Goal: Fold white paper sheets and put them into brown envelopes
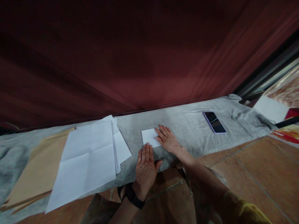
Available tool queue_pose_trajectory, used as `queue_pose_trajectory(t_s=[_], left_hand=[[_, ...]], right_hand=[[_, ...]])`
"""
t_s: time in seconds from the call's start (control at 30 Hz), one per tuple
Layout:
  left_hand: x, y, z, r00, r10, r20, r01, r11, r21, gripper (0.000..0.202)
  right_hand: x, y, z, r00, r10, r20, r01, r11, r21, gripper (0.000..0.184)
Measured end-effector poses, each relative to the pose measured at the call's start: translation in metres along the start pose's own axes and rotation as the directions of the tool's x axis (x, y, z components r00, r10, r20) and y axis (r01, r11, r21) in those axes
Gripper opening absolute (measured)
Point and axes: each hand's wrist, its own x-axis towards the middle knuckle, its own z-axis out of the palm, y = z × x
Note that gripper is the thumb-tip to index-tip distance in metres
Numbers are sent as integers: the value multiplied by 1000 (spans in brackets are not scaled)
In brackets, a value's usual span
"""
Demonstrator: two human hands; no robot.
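Observation:
A small white rectangle of paper, which looks folded, lies flat on the grey cloth in front of me. My left hand, with a dark watch on its wrist, lies flat with its fingertips on the paper's near edge. Across the paper's right end rests my right hand, palm down with the fingers spread, hiding that end. To the left is a stack of larger white sheets; creases cross the top one. Brown envelopes or kraft paper lie partly under that stack.
The grey cloth covers a narrow ledge below a dark red curtain. A phone with a purple case lies to the right. Tiled floor runs along the near side. Farther right are a white sheet and colourful printed material.

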Motion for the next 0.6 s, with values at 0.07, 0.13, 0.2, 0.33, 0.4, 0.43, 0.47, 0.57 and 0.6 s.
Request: queue_pose_trajectory(t_s=[0.07, 0.13, 0.2, 0.33, 0.4, 0.43, 0.47, 0.57, 0.6], left_hand=[[-1, -1, 0, 1000, -16, 0, 16, 1000, 4, 73], [-2, -2, -1, 1000, -25, 2, 25, 1000, 3, 75], [-3, -3, -1, 1000, -25, 4, 25, 1000, 2, 76], [-5, -4, -2, 1000, -22, -9, 22, 1000, 13, 76], [-5, -4, -2, 1000, -26, -11, 26, 999, 22, 76], [-5, -4, -2, 1000, -30, -9, 30, 999, 27, 76], [-5, -4, -2, 999, -33, -6, 34, 999, 32, 76], [-3, -4, -5, 999, -35, 3, 35, 998, 45, 73], [-2, -5, -6, 999, -33, 4, 33, 998, 50, 71]], right_hand=[[1, 4, -1, 1000, 17, 3, -16, 1000, -12, 56], [2, 9, -2, 1000, 28, 10, -27, 999, -20, 56], [1, 15, -2, 999, 35, 19, -34, 999, -18, 58], [-4, 28, -1, 999, 49, 19, -49, 999, -11, 61], [-6, 33, -1, 998, 56, 16, -55, 998, -17, 62], [-6, 36, -1, 998, 59, 17, -58, 998, -19, 63], [-7, 38, -1, 998, 63, 19, -63, 998, -19, 63], [-6, 41, -4, 995, 88, 38, -87, 996, -16, 64], [-6, 42, -5, 994, 97, 48, -96, 995, -14, 64]])
